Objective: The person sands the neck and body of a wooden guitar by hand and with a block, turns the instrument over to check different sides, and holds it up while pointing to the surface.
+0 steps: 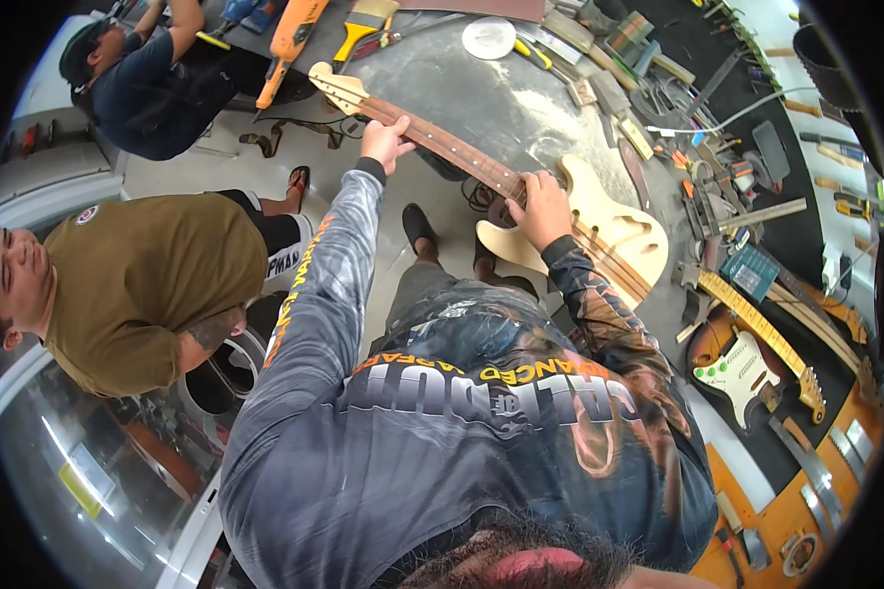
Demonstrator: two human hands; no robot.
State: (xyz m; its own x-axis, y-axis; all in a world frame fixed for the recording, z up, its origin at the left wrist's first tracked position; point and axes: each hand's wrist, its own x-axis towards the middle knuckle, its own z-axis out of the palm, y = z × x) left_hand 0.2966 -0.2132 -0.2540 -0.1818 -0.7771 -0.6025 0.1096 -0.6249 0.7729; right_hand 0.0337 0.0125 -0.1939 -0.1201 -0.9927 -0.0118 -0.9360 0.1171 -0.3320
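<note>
A pale, unfinished electric guitar body (pixel 629 231) with routed cavities rests at the edge of the dusty grey worktable (pixel 560 118). Its long rosewood-faced neck (pixel 454 149) runs up-left to a pale headstock (pixel 339 90). My left hand (pixel 388 142) is closed round the neck a little below the headstock. My right hand (pixel 540 208) grips the neck lower down, where it meets the body, fingers over the fretboard. Long brown wooden strips (pixel 614 265) lie along the body beyond my right hand; I cannot tell whether they are loose.
Tools (pixel 707 187), an orange power tool (pixel 285 49) and a yellow brush (pixel 359 29) crowd the table. A sunburst guitar (pixel 742 373) lies on a black mat at right. A person in olive (pixel 147 275) stands close left; another in dark clothing (pixel 147 88) works at upper left.
</note>
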